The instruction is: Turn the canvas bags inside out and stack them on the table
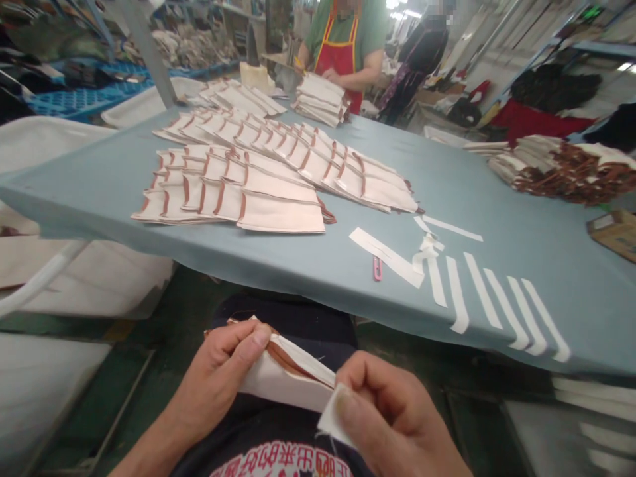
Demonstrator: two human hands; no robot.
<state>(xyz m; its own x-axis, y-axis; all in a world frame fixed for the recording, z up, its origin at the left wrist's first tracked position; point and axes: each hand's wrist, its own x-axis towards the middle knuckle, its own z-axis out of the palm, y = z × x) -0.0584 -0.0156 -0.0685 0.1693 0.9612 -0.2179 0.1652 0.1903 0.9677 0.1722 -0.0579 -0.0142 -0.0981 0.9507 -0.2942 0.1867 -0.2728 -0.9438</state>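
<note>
Above my lap I hold a cream fabric piece with brown trim (288,387). My left hand (226,364) is closed on its left end, thumb on top along the brown edge. At the other end my right hand (392,411) is closed, pinching the fabric's corner, with a white flap (332,417) showing under the thumb. Between the two hands the piece stretches lengthwise, its brown-lined fold partly open. Loose threads hang near the right thumb. The fingertips under the cloth are hidden.
A blue-grey table (238,262) stands before me. On it lie overlapping cream pieces (283,212), white strips (484,291), a pink thread snipper (377,268) and a brown-trimmed pile (571,169). Across it, a person in a red apron (338,53) stands by a stack (320,99).
</note>
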